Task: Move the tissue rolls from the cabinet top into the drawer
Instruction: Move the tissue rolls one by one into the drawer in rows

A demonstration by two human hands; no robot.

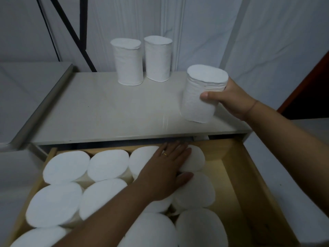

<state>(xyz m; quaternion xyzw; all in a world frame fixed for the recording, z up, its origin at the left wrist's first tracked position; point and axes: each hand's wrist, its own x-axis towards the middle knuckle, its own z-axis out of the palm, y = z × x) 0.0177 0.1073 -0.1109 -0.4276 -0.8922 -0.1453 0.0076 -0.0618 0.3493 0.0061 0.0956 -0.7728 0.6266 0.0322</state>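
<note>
Matt paper rolls [129,62], bare wood drawer [249,175], smooth cabinet top [106,111]

On the cabinet top [99,111], two tissue rolls stand upright just beside each other at the middle of the back edge, the back-left roll [128,65] and the back-right roll [157,59]. A third roll [201,97] is tilted over the right front corner, gripped by the right hand [233,100], which reaches in from the right edge. Below and in front of the front edge, the drawer [256,175] stands open. Inside it, packed rolls [67,166] stand on end in rows from the left wall, and the drawer's floor shows along the right wall. The left hand [165,168] lies flat on the back row, right of its middle.
</note>
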